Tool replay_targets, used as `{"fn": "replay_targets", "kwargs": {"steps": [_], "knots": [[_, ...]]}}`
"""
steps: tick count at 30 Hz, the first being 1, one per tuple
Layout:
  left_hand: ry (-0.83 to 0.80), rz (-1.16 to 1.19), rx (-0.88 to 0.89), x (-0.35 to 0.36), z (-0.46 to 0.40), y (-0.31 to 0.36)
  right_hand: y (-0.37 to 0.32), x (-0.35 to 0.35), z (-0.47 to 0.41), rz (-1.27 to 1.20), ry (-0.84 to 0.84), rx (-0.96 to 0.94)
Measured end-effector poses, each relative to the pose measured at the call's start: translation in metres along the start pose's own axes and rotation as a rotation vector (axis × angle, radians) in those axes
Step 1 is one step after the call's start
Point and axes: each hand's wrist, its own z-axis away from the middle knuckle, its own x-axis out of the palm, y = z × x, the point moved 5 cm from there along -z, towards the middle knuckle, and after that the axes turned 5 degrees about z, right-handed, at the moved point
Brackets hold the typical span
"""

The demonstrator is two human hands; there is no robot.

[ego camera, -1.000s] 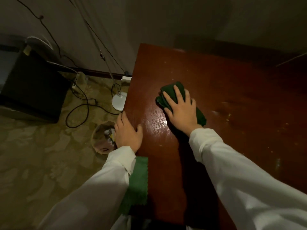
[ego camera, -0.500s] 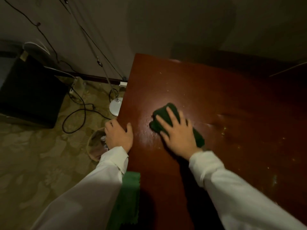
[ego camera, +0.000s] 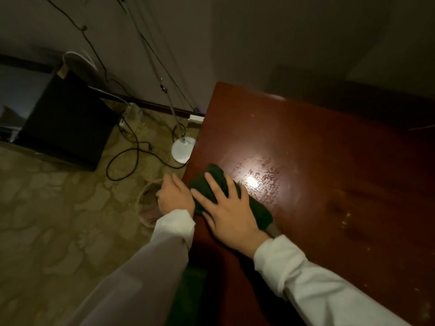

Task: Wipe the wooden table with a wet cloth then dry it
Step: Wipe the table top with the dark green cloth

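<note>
Polished wooden table (ego camera: 317, 161) fills the near right; on its left edge the right hand (ego camera: 231, 214) presses spread, straight fingers onto a dark green cloth (ego camera: 259, 212), wet-wiping. Left hand (ego camera: 175, 196) rests alongside, fingers loosely together. Farther specks suggest sweeping rightward next.

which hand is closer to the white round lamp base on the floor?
Left. The left hand rests at the table's left edge, just below the white round lamp base. The right hand lies farther right, pressing the dark green cloth.
</note>
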Motion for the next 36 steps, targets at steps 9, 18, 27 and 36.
{"fn": "replay_targets", "kwargs": {"steps": [9,18,27,36], "knots": [[-0.139,-0.142,0.014,0.013,-0.003,0.001,0.106,-0.017,-0.157,0.064,-0.063,0.332],[-0.111,-0.178,0.004,0.011,-0.002,0.002,0.017,-0.003,-0.098,0.053,0.014,-0.049],[-0.227,-0.310,0.045,0.017,-0.002,0.004,0.219,-0.026,-0.131,0.088,-0.035,0.487],[-0.272,-0.423,0.012,0.019,-0.002,0.008,0.056,-0.013,-0.127,0.126,-0.046,-0.107]]}}
